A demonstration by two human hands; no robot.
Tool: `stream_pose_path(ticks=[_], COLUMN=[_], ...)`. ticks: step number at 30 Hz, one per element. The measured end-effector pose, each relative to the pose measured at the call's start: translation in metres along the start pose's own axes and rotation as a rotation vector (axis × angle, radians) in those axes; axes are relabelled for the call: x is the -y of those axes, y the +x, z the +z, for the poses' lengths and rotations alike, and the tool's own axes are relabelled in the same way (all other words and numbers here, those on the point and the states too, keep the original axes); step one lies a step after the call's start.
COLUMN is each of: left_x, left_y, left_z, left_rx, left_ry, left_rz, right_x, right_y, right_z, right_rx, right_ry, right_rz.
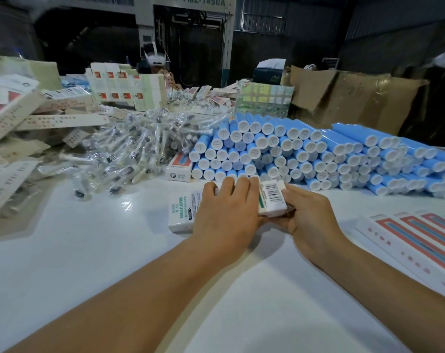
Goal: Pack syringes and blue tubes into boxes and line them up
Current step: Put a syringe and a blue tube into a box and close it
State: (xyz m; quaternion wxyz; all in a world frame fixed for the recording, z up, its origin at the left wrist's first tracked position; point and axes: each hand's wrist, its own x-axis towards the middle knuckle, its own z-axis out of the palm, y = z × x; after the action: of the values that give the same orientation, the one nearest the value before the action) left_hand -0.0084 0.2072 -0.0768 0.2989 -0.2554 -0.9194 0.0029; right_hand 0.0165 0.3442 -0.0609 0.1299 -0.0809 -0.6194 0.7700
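A long white cardboard box point(272, 198) with a barcode and green print is held just above the white worktop point(89, 250) — the left hand point(226, 212) is laid over its left part with fingers curled around it, while the right hand point(308, 212) grips its right end from behind. Just beyond the hands, a large stack of blue plastic tubes with white caps point(292, 154) is piled lengthwise, caps facing the camera. To its left, a loose heap of clear-wrapped syringes point(129, 149) is spread out. At the right edge, finished white-and-red boxes point(415, 240) are lined up side by side — flat cartons point(25, 118) are scattered far left.
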Motion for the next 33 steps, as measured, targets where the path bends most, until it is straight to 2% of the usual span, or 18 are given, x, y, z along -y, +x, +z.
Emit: stream_pose_path(ticks=[8,11,15,20,24,27,33], left_x=[-0.001,0.000,0.001,0.001,-0.002,-0.001,0.003], left_y=[-0.002,0.000,0.001,0.002,-0.002,-0.003,-0.003], left_z=[-0.001,0.000,0.000,0.004,-0.004,-0.003,-0.003], left_rx=[-0.029,-0.030,-0.013,0.006,-0.047,-0.117,-0.019], left_ry=[0.019,-0.006,-0.021,-0.009,0.091,0.100,0.035], left_rz=[-0.003,-0.020,-0.081,-0.088,-0.090,-0.071,-0.084], right_x=[0.000,0.002,0.004,0.000,-0.004,-0.005,-0.005], right_y=[-0.003,-0.004,-0.006,-0.003,-0.007,-0.010,-0.013], right_z=[0.004,0.004,0.002,-0.002,0.001,0.001,0.003], right_rx=[0.027,0.035,-0.069,-0.128,-0.173,-0.167,-0.110], right_ry=[0.097,-0.055,-0.251,-0.311,-0.480,-0.563,-0.627], right_rz=[0.046,-0.032,-0.165,-0.205,-0.356,-0.421,-0.457])
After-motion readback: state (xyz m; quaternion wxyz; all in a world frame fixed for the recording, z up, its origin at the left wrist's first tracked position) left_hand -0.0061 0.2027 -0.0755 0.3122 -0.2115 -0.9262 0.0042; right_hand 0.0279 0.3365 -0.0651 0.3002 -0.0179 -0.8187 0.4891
